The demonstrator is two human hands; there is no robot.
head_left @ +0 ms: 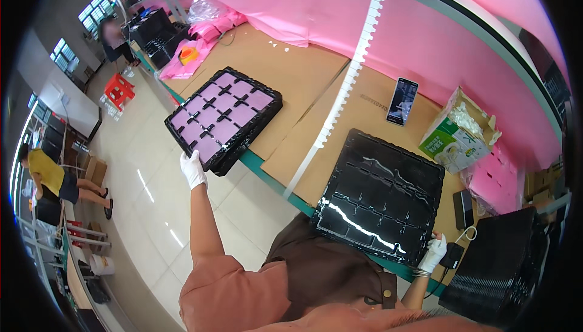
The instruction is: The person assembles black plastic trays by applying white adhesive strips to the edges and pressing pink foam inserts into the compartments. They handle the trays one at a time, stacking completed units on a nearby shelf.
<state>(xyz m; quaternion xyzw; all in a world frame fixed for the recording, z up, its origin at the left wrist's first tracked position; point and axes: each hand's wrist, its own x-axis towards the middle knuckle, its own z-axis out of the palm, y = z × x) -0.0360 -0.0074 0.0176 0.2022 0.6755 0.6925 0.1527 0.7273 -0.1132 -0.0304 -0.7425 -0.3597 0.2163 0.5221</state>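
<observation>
Plainly, both grips wear white gloves and work far apart. The left grip (194, 170) is closed on the near corner of the lilac tray (223, 108), with a finger over the rim. That tray is black, with lilac panels set between raised black crosses; it lies at the left part of the bench (310, 71), its near corner jutting past the edge. Whether it is one tray or several nested together, I cannot tell.

The right grip (433, 254) is at the near right corner of the black tray (382, 192), fingers curled; how firmly they close on it I cannot tell. This tray is shiny, lies in front of the person's body, and overhangs the green edge of the bench.

Between the trays, a white notched strip (342, 98) runs up across the view. Beyond the black tray lie a phone (402, 101) and, to its right, an open green and white carton (456, 136) with white bits inside. Pink sheets (497, 174) lie behind the carton's near side. Just beside the right grip sits a black adapter (452, 255) with a white cable (468, 233); farther right stands a stack of black trays (495, 265).

At the far left end is an orange tape roll (189, 56). A red stool (119, 91) stands on the floor (143, 150), and a person in a yellow top (47, 171) is off to the left.
</observation>
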